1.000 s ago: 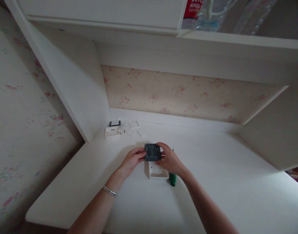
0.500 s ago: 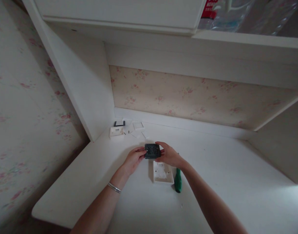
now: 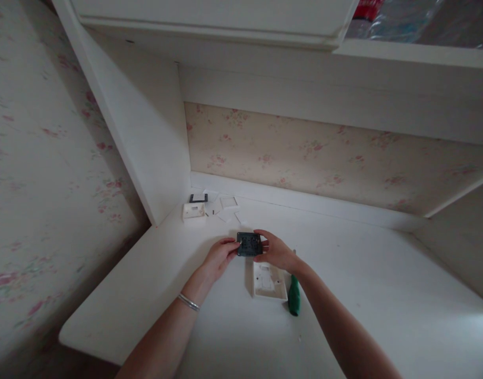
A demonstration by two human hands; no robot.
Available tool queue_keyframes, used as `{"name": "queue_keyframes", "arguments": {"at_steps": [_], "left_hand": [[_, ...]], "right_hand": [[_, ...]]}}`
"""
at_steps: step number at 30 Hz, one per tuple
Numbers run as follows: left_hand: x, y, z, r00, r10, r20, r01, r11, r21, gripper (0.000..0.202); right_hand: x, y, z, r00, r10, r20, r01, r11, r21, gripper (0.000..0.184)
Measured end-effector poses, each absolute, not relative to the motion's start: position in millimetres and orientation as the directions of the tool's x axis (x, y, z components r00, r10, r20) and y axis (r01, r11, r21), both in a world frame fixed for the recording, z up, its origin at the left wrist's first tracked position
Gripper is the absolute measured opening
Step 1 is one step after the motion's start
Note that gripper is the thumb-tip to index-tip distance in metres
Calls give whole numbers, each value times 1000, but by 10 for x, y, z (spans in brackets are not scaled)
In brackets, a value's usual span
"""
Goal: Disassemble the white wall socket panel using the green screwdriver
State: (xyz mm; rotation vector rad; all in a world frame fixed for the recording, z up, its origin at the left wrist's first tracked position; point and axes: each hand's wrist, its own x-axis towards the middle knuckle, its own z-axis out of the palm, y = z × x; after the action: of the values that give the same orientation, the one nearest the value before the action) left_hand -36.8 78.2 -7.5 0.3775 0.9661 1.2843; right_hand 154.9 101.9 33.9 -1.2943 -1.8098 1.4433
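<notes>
Between my two hands is a dark grey wall socket plate (image 3: 249, 244), held above the desk with a side full of slots and recesses showing. My left hand (image 3: 220, 255) pinches its left edge, thumb on the front. Fingers of my right hand (image 3: 277, 249) grip the right edge from top and bottom. Just below and nearer to me, a white open mounting box (image 3: 270, 281) lies on the desk. A screwdriver with a green handle (image 3: 293, 297) rests along the box's right side, its shaft partly hidden by my right wrist.
At the back left of the white desk (image 3: 119, 310) lie a second white box (image 3: 193, 211), a dark frame piece (image 3: 198, 198), a thin white frame (image 3: 229, 203) and several small bits. A white side panel (image 3: 134, 121) rises on the left, and a cabinet (image 3: 210, 18) overhangs the desk.
The whole view has shifted slightly, so the desk things appear a little further right. Both hands keep their hold on the socket plate, which looks much the same.
</notes>
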Motion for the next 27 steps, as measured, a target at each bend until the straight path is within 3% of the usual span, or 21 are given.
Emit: {"name": "queue_keyframes", "arguments": {"at_steps": [12,27], "left_hand": [[-357,786,-94,-27,927,-374,-612,281,740,18],[-370,781,-52,35,927,-373,-640,308,704,17]], "right_hand": [[1560,1000,311,-439,886,-153,282,-26,-959,82],[1547,1005,290,-424,897,-126,287,1,-958,80]]}}
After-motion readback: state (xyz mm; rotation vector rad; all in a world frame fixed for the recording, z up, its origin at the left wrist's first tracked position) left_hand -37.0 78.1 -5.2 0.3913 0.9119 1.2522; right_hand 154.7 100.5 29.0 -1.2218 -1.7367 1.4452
